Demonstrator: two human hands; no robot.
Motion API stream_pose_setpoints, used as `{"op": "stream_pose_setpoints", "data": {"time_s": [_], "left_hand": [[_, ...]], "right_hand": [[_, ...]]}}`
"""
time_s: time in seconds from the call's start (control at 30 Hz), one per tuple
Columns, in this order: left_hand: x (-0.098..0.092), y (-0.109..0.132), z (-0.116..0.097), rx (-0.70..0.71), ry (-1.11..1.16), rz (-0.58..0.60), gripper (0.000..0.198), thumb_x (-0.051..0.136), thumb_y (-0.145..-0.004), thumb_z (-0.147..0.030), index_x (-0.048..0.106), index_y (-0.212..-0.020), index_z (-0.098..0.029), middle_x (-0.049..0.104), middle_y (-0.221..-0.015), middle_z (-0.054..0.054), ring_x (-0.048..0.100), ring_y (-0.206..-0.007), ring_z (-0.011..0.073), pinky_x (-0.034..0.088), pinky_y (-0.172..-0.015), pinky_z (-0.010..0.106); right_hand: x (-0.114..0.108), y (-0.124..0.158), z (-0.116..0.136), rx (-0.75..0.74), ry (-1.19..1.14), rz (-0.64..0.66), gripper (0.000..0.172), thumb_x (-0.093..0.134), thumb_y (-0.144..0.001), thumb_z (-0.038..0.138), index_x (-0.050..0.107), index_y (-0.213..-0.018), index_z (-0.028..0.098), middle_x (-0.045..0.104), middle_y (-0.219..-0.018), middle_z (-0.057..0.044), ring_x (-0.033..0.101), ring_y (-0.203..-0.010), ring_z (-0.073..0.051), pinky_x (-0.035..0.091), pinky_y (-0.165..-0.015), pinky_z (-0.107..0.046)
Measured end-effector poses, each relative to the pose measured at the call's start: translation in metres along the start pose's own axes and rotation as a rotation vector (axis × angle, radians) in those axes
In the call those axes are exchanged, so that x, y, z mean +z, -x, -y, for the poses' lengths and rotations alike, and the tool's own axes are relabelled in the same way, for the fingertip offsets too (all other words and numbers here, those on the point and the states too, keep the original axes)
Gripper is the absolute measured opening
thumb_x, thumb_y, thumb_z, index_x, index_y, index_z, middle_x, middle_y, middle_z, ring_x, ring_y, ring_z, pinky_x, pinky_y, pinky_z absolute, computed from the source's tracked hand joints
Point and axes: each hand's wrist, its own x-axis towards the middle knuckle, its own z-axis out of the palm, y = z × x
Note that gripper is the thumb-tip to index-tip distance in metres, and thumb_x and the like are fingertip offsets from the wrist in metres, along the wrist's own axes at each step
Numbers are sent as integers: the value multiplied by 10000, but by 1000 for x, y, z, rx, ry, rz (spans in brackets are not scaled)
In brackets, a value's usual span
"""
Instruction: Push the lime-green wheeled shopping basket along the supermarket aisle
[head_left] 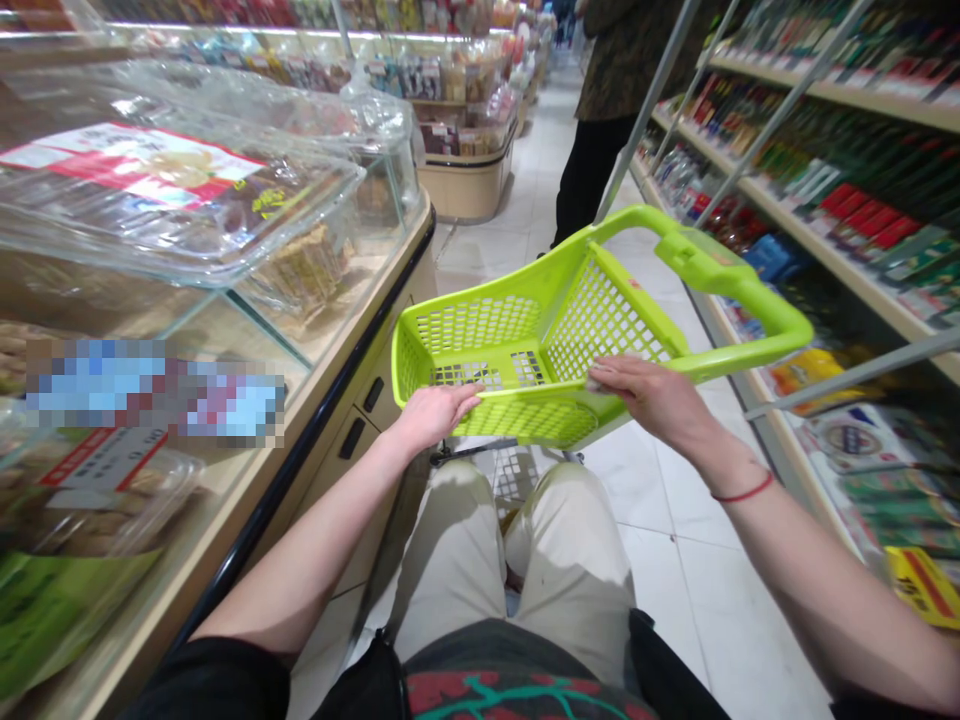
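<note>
A bright green plastic shopping cart (517, 412) stands sideways right in front of my legs, its slotted basket holding nothing that I can see. My left hand (437, 413) is closed over the near rim toward the basket's left end. Farther right, my right hand (637, 388) grips the same rim close to where the handle (757, 310) begins; a thin red band circles that wrist. Fingertips of both hands are partly hidden inside the rim. Small dark wheels show under the basket, beside my knees.
At left, a wooden display counter (330, 360) with glass dividers bears packaged foods and a clear plastic tray (187, 200). Shelves of packed goods (862, 220) line the right side, with metal bars in front. A person in dark trousers (589, 180) stands just beyond the cart on the tiled aisle.
</note>
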Motion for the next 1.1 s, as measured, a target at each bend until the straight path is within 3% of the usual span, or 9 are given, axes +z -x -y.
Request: {"op": "stream_pose_setpoints", "data": {"time_s": [0.2, 0.33, 0.5, 0.7, 0.8, 0.9, 1.1], "left_hand": [[-1, 2, -3, 3, -10, -3, 460, 247, -1028, -511, 522, -1364, -357, 695, -1259, 10, 666, -1125, 202, 495, -852, 276], [-2, 3, -3, -10, -16, -6, 455, 262, -1025, -518, 537, -1349, -355, 707, -1230, 16, 674, -1104, 203, 495, -846, 277], [-2, 4, -2, 3, -28, -6, 447, 265, -1028, -501, 565, -1320, -344, 729, -1174, 14, 694, -1055, 211, 511, -801, 288], [1, 7, 1, 19, 2, -39, 451, 280, -1030, -491, 535, -1373, -348, 694, -1266, 6, 665, -1138, 202, 520, -858, 297], [4, 10, 4, 40, 0, -84, 458, 300, -1029, -480, 543, -1377, -308, 690, -1273, 25, 656, -1156, 202, 498, -956, 331], [7, 13, 8, 48, -18, -136, 459, 321, -1029, -458, 555, -1368, -255, 710, -1229, 57, 659, -1144, 196, 396, -1106, 390], [9, 16, 11, 60, -4, -165, 421, 326, -1035, -421, 594, -1306, -242, 715, -1213, 55, 651, -1150, 193, 273, -1185, 473]], "right_hand": [[55, -28, 44, -5, 29, 75, 213, 653, -897, 220, 763, -1067, 286, 737, -1158, -46, 712, -1053, -248, 611, -872, -394], [72, -41, 69, 5, 41, 134, 241, 629, -921, 227, 741, -1128, 274, 717, -1204, -61, 693, -1098, -243, 597, -893, -380], [55, -36, 65, -13, 38, 189, 270, 576, -953, 226, 723, -1172, 282, 696, -1247, -46, 668, -1147, -234, 584, -920, -374], [-7, -7, 19, 53, 94, 140, 263, 555, -959, 275, 747, -1133, 235, 713, -1204, -81, 688, -1107, -273, 587, -929, -422], [-26, 0, 6, 58, 98, 110, 272, 542, -963, 291, 752, -1123, 227, 725, -1177, -87, 686, -1109, -283, 579, -944, -442], [-21, 0, 8, 65, 110, 93, 247, 569, -946, 271, 761, -1099, 245, 731, -1166, -78, 689, -1104, -272, 576, -944, -423], [31, -17, 40, 38, 131, 111, 214, 615, -925, 250, 761, -1080, 268, 724, -1186, -65, 705, -1067, -253, 584, -885, -394]]}}
